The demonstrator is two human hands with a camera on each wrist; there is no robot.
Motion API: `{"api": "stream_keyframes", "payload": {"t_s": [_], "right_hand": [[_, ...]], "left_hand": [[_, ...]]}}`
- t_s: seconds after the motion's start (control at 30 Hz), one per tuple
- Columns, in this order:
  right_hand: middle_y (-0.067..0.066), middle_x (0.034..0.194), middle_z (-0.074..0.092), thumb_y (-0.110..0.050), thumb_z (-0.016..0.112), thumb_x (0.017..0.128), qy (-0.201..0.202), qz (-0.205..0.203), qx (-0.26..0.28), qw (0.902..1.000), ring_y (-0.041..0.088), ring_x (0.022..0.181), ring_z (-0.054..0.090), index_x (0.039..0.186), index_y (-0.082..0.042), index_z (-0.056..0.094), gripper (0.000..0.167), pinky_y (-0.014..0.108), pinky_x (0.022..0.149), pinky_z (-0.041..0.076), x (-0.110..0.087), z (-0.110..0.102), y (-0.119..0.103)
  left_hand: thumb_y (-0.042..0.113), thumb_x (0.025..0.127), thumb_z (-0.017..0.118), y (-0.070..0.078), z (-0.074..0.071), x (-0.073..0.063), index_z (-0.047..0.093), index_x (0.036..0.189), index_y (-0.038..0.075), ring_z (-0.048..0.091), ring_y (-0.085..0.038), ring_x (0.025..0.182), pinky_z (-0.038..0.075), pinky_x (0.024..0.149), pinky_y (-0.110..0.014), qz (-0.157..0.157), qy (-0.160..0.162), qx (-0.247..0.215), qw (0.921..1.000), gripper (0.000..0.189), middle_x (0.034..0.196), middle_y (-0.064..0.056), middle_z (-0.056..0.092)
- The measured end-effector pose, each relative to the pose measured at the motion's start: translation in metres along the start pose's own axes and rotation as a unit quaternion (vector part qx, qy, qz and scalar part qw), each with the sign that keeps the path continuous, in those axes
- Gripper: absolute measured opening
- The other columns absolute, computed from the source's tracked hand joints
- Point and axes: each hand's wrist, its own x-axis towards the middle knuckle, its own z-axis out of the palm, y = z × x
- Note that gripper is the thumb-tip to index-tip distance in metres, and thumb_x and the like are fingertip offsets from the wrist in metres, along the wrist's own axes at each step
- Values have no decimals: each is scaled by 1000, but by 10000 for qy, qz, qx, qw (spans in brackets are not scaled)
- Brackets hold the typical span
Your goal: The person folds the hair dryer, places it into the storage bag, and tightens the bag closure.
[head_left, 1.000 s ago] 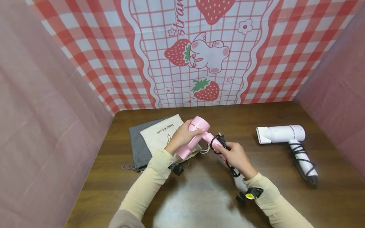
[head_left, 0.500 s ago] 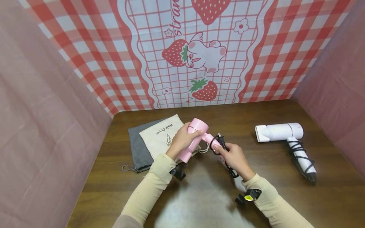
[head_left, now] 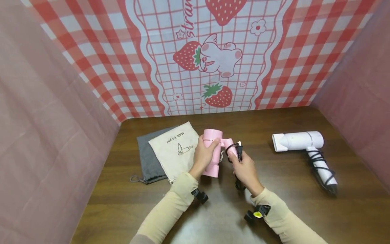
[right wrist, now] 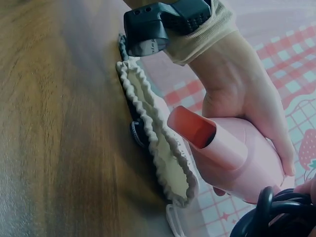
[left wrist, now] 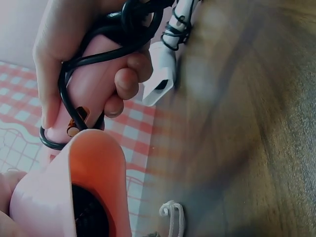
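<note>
A pink hair dryer is held above the table by both hands. My left hand grips its barrel, with the thumb across the front. Around the folding handle curl the fingers of my right hand, which also hold the black cord wrapped there. The cord's plug sticks up beside the handle. In the right wrist view the flat nozzle points toward the camera. Just left of the dryer lies a cream drawstring bag printed "Hair Dryer"; its gathered mouth gapes in the right wrist view.
Under the cream bag lies a grey drawstring bag. A white hair dryer, its handle wound with black cord, rests on the wooden table at the right. A checked strawberry cloth hangs behind, with pink curtains on both sides.
The pink hair dryer has turned so its nozzle swings right and its barrel stands straighter toward me. Both hands moved with it, slightly closer together. More of the cream bag shows.
</note>
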Motion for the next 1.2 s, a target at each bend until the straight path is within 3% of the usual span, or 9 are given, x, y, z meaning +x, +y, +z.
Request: {"api": "stream_keyframes", "payload": {"t_s": [0.13, 0.27, 0.63, 1.0, 1.1, 1.2], "right_hand": [[18, 72, 64, -34, 56, 98, 31, 43, -106, 9999, 8, 43, 52, 101, 0, 60, 35, 26, 45, 43, 0, 3, 3], [15, 70, 63, -35, 56, 98, 22, 18, -112, 9999, 9, 44, 53, 101, 0, 60, 35, 26, 46, 43, 1, 2, 3], [21, 75, 65, -36, 54, 98, -191, 337, 75, 9992, 24, 55, 64, 103, -1, 58, 35, 28, 44, 48, -1, 1, 1], [19, 76, 63, -39, 54, 98, -96, 368, 235, 9990, 21, 54, 63, 104, -3, 58, 37, 29, 43, 49, -3, 5, 2], [21, 80, 64, -39, 54, 99, 25, 378, 359, 9986, 22, 55, 64, 106, -3, 58, 37, 31, 43, 51, -5, 9, 2], [26, 92, 66, -34, 54, 99, 541, 87, 308, 9980, 30, 71, 67, 111, 1, 56, 37, 41, 58, 55, -9, 18, 0]], "left_hand": [[54, 88, 62, -5, 6, -4, 37, 146, 5, 64, -30, 100, 53, 84, -42, -61, 245, -91, 9996, 80, 124, -21, 63], [54, 88, 62, -4, 5, -4, 36, 147, 6, 64, -31, 101, 52, 84, -42, -88, 194, -170, 9996, 80, 125, -21, 62], [54, 87, 63, -3, 4, -5, 39, 144, 8, 64, -29, 99, 52, 81, -40, -155, 178, -237, 9994, 77, 121, -19, 64], [56, 86, 64, -1, 4, -5, 40, 145, 11, 65, -27, 96, 51, 77, -37, -157, 206, -189, 9995, 78, 121, -16, 64], [56, 86, 64, -1, 5, -6, 41, 145, 11, 65, -27, 97, 51, 78, -38, -154, 268, -250, 9992, 78, 121, -16, 65], [54, 87, 63, -2, 15, -12, 41, 144, 9, 64, -28, 99, 50, 84, -41, -138, 523, -667, 9963, 75, 120, -17, 65]]}}
